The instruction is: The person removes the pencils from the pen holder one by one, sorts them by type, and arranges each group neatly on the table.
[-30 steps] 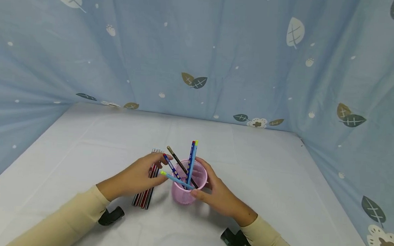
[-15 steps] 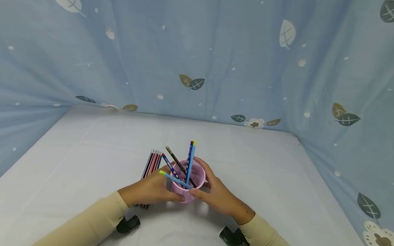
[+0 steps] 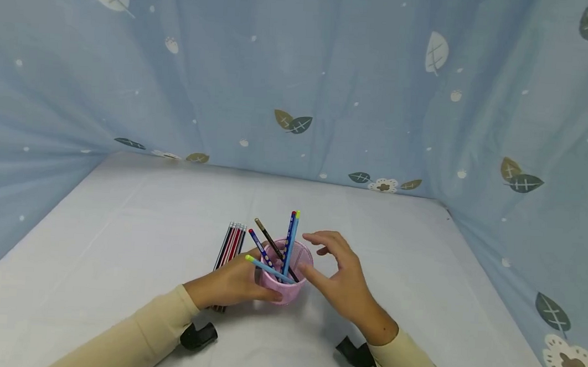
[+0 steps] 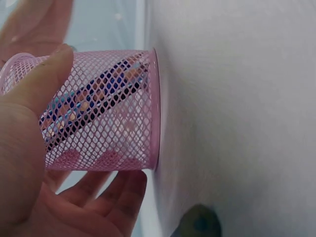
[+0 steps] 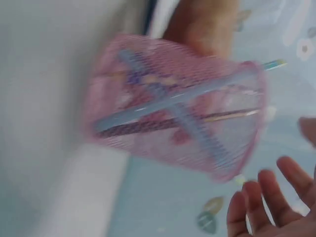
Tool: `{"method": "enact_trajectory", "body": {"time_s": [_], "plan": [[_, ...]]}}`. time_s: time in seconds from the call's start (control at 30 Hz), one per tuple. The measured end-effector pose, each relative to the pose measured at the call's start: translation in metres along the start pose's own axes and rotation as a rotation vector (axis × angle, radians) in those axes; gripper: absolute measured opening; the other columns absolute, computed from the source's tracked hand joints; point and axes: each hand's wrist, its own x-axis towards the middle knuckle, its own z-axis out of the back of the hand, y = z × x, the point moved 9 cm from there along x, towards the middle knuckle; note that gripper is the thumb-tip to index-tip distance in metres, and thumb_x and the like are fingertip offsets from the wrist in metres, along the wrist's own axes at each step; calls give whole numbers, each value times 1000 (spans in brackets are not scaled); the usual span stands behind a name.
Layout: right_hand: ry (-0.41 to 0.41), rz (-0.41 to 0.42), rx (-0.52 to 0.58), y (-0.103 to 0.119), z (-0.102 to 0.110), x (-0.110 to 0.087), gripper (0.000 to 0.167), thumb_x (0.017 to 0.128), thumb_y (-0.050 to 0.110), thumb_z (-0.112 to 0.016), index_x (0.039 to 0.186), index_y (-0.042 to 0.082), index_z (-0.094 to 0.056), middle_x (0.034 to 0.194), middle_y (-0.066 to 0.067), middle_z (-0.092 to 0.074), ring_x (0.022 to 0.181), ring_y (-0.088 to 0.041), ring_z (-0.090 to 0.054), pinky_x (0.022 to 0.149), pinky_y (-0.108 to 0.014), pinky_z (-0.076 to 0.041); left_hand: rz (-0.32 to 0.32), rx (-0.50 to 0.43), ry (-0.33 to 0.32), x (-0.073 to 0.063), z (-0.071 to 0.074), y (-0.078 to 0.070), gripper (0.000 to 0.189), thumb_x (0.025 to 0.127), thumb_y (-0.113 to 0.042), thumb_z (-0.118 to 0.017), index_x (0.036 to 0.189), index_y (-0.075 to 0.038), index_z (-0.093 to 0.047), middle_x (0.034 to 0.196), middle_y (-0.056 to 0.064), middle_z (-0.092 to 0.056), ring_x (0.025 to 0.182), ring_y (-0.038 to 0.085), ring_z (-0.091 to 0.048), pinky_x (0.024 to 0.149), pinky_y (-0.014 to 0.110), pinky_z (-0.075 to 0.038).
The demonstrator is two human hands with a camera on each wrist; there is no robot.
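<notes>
The left hand (image 3: 234,283) grips the cup (image 3: 294,293), at 6 o'clock from the head view's centre. The right hand (image 3: 346,280), loosely spread, holds nothing at the cup's 3 o'clock. The right wrist view shows pencils' (image 5: 175,100) lower ends, hidden from the head.

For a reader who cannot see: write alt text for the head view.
A person's left hand grips a pink mesh pencil cup holding five pencils; the right hand is beside it. Left of the cup, red and dark pencils lie on a white cloth, before a blue leaf-print backdrop.
</notes>
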Motion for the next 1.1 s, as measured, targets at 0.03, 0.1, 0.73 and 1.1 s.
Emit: {"method": "enact_trajectory", "body": {"time_s": [0.03,0.1,0.73,1.1], "plan": [[-29,36,-19,7,2,2,45,86,9,-78,128,16,-64,118,-3,-65,110,-16,-58,88,-33,-53,4,10,-1,0,0,1,89,75,-39,-88,150,-25,-42,137,-4,-59,123,13,-57,103,41,-48],[-39,98,-17,20,-1,7,33,85,6,-78,116,10,-69,102,-4,-67,94,-14,-58,77,-28,-52,18,14,4,1,0,2,84,75,-41,-87,147,-25,-46,136,-5,-59,120,12,-58,101,38,-49],[95,99,-172,33,-50,15,15,86,15,-79,99,10,-73,99,1,-65,87,-14,-62,73,-25,-56,-6,18,41,-2,-2,3,73,79,-52,-81,142,-37,-46,125,-15,-58,102,10,-58,84,30,-50],[116,95,-214,33,-51,15,11,89,15,-77,97,10,-74,94,2,-66,87,-8,-60,75,-24,-56,-17,32,26,-1,-1,3,80,78,-52,-82,146,-33,-45,138,-15,-56,112,7,-57,95,31,-49]]}}
